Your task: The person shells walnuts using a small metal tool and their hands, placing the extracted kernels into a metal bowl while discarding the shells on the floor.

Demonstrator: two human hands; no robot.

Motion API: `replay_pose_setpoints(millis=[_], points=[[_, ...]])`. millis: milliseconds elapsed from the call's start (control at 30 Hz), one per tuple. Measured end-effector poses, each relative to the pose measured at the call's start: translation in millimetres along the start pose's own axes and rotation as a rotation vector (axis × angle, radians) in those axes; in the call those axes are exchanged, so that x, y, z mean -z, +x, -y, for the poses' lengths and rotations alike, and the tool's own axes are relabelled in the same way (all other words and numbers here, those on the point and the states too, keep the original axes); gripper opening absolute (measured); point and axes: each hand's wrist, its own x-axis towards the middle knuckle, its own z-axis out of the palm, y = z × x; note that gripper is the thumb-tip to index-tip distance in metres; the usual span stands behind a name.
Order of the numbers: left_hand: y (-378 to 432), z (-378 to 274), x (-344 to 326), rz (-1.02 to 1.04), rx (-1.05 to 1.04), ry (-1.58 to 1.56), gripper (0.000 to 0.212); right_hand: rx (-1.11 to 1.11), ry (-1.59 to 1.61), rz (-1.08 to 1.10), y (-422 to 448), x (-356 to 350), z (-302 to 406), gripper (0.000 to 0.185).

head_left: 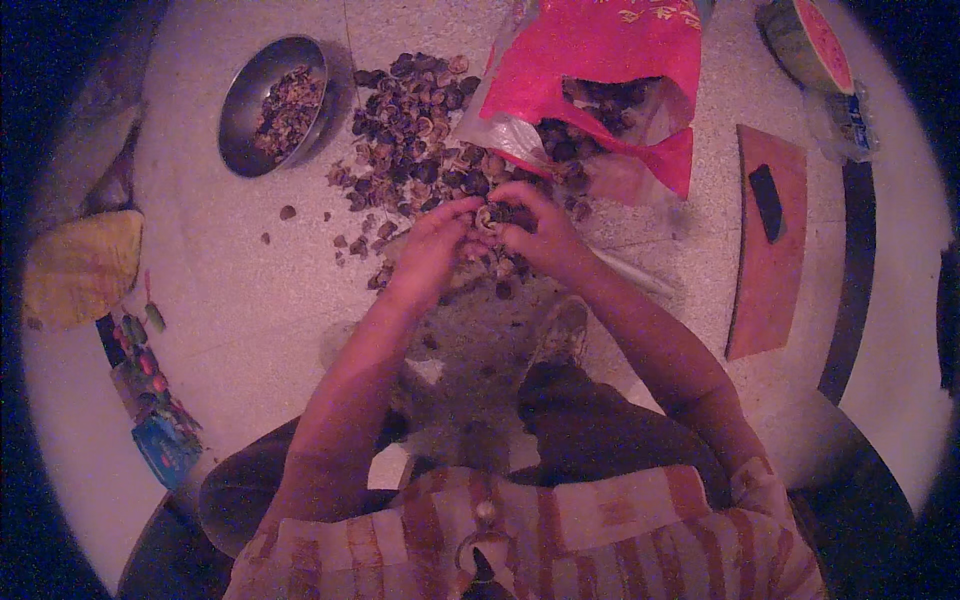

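My right hand [536, 225] pinches a cracked nut, likely a walnut [489, 217], between thumb and fingers; its pale inside shows. From the other side my left hand [442, 240] meets it, fingers curled around the nut and partly hidden. Just beyond my hands a heap of broken nut shells [409, 127] spreads over the speckled floor. A torn red plastic bag [592, 45] lies on its side behind my right hand, with dark whole nuts [562, 142] at its mouth. At the far left, a metal bowl [240, 142] contains nut kernels [289, 112].
To the right lies a reddish-brown board [772, 292] with a dark flat object [766, 202] on it. A cut watermelon [806, 45] is beyond. A pale elongated thing [637, 271] rests under my right forearm. Leftward are a yellowish cushion-like item [82, 266] and a blue packet [166, 446].
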Motion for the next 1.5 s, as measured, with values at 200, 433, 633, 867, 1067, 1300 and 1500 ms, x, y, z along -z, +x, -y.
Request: replay_pose_setpoints(millis=[200,433,633,867,1067,1300,1500], points=[[-0.3,-0.5,-2.9,-0.015,-0.034,0.221,0.027,0.095,-0.134,-0.010,-1.4,0.2,-1.8,0.032],[-0.7,1.2,-3.6,-0.008,-0.077,0.272,0.025,0.095,-0.121,0.022,-1.6,1.5,0.7,0.030],[-2.0,-0.5,-3.1,-0.035,-0.104,0.418,0.025,0.191,-0.295,-0.003,-1.5,-2.2,2.4,0.032],[-0.1,-0.9,-4.8,-0.082,-0.108,0.346,0.023,0.059,-0.303,-0.039,-3.1,-4.8,12.9,0.032],[-1.8,-5.0,-11.2,-0.089,-0.115,0.432,0.022,0.055,-0.244,-0.016,-1.5,1.9,6.2,0.033],[-1.2,-6.4,-6.1,-0.142,-0.057,0.417,0.021,0.007,-0.303,0.040,-0.1,4.5,14.6,0.032],[-2.1,-7.4,-4.6,-0.113,-0.100,0.261,0.022,-0.227,0.153,0.143,-2.0,7.2,18.0,0.027]])
